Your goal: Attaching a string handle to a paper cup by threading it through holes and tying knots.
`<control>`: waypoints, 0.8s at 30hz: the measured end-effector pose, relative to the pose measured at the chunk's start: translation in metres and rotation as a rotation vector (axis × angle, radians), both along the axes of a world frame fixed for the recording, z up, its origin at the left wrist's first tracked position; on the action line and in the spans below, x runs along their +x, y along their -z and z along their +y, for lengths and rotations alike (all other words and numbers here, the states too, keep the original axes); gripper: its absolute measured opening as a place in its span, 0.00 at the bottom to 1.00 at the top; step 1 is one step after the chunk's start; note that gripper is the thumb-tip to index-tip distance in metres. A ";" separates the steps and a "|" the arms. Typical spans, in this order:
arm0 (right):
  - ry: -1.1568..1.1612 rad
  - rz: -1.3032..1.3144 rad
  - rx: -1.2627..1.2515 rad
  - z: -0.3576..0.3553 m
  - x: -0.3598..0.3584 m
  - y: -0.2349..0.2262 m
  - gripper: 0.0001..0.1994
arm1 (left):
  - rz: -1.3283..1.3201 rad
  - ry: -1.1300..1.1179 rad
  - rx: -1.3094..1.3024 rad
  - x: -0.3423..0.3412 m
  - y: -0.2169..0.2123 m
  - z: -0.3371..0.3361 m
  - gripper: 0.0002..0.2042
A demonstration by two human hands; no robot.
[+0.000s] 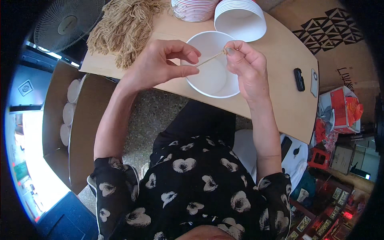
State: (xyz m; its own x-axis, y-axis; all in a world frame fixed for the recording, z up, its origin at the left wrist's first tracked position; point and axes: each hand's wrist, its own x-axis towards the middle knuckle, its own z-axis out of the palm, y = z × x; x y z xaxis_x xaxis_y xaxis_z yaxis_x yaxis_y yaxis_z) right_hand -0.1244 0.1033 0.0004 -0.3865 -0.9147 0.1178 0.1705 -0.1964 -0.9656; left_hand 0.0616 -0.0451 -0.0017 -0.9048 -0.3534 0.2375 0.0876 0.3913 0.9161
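Observation:
My left hand (162, 64) and my right hand (246, 66) hold a short piece of tan string (210, 58) taut between them, each pinching one end with thumb and forefinger. The string hangs just above an empty white paper bowl (212, 82) that stands at the near edge of a light wooden table (280, 60). Both forearms reach up from my lap.
A heap of tan strings (126, 24) lies at the table's far left. Two stacks of white bowls (240, 18) stand at the back. A small black device (299, 79) lies at the right. A cardboard box with more bowls (70, 116) sits left; a fan (68, 24) stands beyond.

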 end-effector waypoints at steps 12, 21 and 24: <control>-0.002 0.025 -0.007 0.000 0.002 0.000 0.09 | -0.030 -0.055 0.282 -0.007 -0.002 0.015 0.07; 0.014 0.033 0.005 -0.001 0.003 0.001 0.08 | 0.029 -0.112 0.337 -0.009 -0.002 0.019 0.06; 0.013 0.047 0.006 -0.002 0.004 0.002 0.08 | 0.041 -0.119 0.324 -0.008 0.000 0.020 0.07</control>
